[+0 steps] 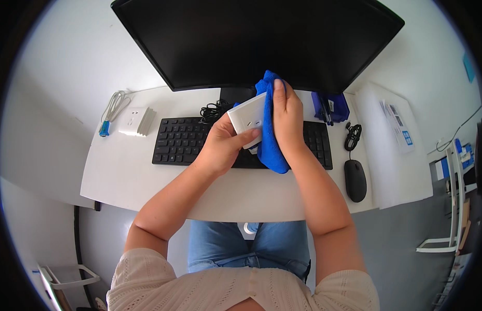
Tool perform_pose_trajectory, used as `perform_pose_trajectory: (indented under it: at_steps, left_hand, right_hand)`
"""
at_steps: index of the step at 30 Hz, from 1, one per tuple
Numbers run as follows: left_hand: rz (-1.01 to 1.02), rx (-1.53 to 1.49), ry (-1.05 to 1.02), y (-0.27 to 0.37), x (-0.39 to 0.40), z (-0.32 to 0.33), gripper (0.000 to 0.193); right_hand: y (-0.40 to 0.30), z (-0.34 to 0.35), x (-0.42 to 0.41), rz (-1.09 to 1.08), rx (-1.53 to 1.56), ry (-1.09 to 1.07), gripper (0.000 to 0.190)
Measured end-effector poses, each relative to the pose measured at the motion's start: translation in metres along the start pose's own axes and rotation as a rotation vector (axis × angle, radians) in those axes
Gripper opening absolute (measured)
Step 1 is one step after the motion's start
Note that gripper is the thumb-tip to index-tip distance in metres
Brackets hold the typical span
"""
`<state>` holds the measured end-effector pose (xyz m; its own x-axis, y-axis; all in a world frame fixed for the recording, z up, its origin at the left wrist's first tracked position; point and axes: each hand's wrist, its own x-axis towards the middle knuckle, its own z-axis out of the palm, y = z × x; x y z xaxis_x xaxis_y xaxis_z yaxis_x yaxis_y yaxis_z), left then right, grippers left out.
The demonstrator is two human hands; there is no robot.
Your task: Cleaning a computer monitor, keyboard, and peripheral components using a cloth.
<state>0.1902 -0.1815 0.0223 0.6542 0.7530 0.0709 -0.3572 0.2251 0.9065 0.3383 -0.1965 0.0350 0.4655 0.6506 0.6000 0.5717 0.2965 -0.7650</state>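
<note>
My left hand [227,142] grips a white wall socket plate [248,116] by its lower left side, thumb on the face near the slots. The plate is tilted above the keyboard. A blue cloth [271,136] is in my right hand [288,114], folded over the plate's right edge, with the thumb pressing from above. The cloth hides that edge, and its lower end hangs over the front of the black keyboard [178,142]. Part of the plate's back and the left fingers behind it are hidden.
A stack of white socket plates [136,121] and a coiled cable with a blue connector [104,128] lie at the left. Behind stands a black monitor [256,42]. To the right are a blue pen tray [340,107], a mouse [355,180] and a printed sheet in plastic [398,126].
</note>
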Motion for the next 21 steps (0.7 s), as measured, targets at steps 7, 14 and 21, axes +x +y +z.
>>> perform_pose_trajectory:
  at_steps: [7, 14, 21]
  left_hand:
    - [0.056, -0.112, -0.065, -0.002, 0.003, -0.013, 0.037]
    - [0.168, -0.37, 0.053, 0.009, 0.009, -0.017, 0.037]
    - [0.157, -0.164, 0.104, 0.007, 0.007, -0.014, 0.038]
  right_hand:
    - [0.019, -0.009, 0.01, 0.613, 0.478, -0.193, 0.062]
    - [-0.018, 0.012, -0.014, 0.297, 0.739, -0.189, 0.064]
    - [-0.005, 0.003, 0.0, -0.064, 0.287, -0.102, 0.026]
